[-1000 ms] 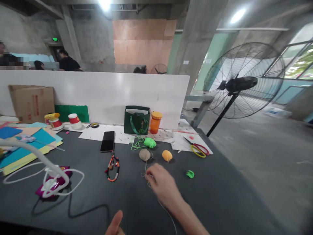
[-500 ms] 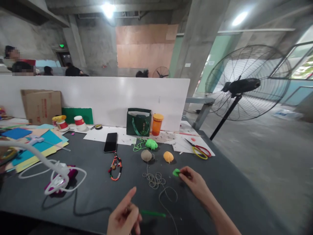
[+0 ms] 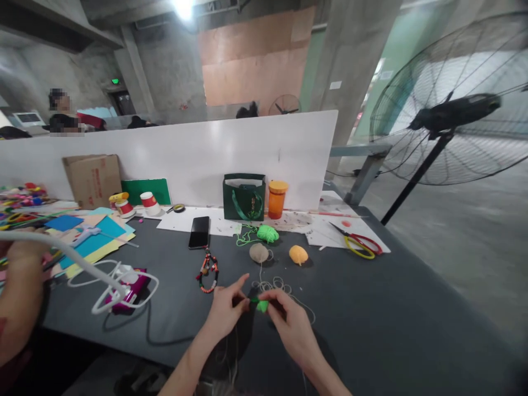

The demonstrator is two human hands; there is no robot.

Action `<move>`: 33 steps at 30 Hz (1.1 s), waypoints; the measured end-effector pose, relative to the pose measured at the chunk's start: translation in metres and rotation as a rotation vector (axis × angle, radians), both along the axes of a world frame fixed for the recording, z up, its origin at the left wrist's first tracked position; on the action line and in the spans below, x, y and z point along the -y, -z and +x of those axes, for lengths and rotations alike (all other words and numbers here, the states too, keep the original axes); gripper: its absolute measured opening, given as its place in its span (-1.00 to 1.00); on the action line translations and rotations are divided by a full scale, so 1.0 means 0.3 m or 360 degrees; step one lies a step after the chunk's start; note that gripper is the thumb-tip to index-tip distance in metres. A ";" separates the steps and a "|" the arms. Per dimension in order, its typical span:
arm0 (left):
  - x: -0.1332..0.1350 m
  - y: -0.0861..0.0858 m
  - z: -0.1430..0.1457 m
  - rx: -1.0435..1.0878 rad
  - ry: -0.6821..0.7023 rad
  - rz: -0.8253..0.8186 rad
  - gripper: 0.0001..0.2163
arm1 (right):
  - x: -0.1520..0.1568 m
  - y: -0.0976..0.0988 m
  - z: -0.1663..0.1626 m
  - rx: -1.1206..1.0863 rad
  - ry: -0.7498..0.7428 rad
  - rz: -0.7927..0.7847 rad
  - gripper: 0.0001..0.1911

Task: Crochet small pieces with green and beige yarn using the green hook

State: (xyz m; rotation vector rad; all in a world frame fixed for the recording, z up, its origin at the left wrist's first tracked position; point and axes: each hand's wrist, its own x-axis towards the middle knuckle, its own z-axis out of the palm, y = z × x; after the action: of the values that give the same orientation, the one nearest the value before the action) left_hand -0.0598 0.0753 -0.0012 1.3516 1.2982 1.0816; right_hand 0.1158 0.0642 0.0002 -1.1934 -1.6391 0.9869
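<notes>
Both my hands meet over the dark table (image 3: 371, 308) near its front edge. My right hand (image 3: 291, 324) pinches a small bright green piece (image 3: 262, 305). My left hand (image 3: 226, 309) pinches a thin green stick that touches the same piece from the left. Just beyond my fingers lies a loose coil of beige cord (image 3: 274, 286), which runs up to a beige yarn ball (image 3: 259, 252). An orange yarn ball (image 3: 298, 254) and a green yarn ball (image 3: 268, 234) lie behind it.
A beaded string (image 3: 207, 271), a black phone (image 3: 199, 232), a green gift bag (image 3: 243, 197), an orange jar (image 3: 276, 199) and scissors (image 3: 357, 242) lie further back. A magenta device with white cable (image 3: 124, 286) sits left, by coloured paper (image 3: 93, 245). Another person's arm (image 3: 18, 297) enters at far left. A big fan (image 3: 454, 110) stands at right.
My right hand has carried the green piece from the table's right to the front centre. My left hand rose with the green stick to meet it. The camera swung right and closer.
</notes>
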 end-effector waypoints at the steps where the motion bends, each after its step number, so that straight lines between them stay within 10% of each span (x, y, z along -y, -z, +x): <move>1: 0.001 0.001 -0.004 0.0002 0.0051 -0.0007 -0.47 | -0.005 0.005 -0.016 0.0049 0.0004 0.0053 -0.81; 9: 0.013 0.018 -0.003 -0.0026 0.0004 -0.0011 -0.39 | -0.045 0.010 -0.035 0.0270 -0.0231 0.0237 -0.80; 21: 0.194 -0.076 -0.030 -0.0903 0.0101 0.0237 -0.64 | -0.054 0.076 -0.052 0.0677 0.0030 0.0409 -0.76; 33: 0.259 -0.072 -0.225 -0.0448 0.0013 0.0218 -0.69 | -0.048 0.043 -0.021 0.0502 0.0137 0.0379 -0.81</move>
State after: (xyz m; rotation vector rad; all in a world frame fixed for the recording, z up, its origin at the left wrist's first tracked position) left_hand -0.1274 -0.0022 0.0203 1.6570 1.4389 1.0157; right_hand 0.1096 0.0787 -0.0128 -1.2899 -1.8716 0.5501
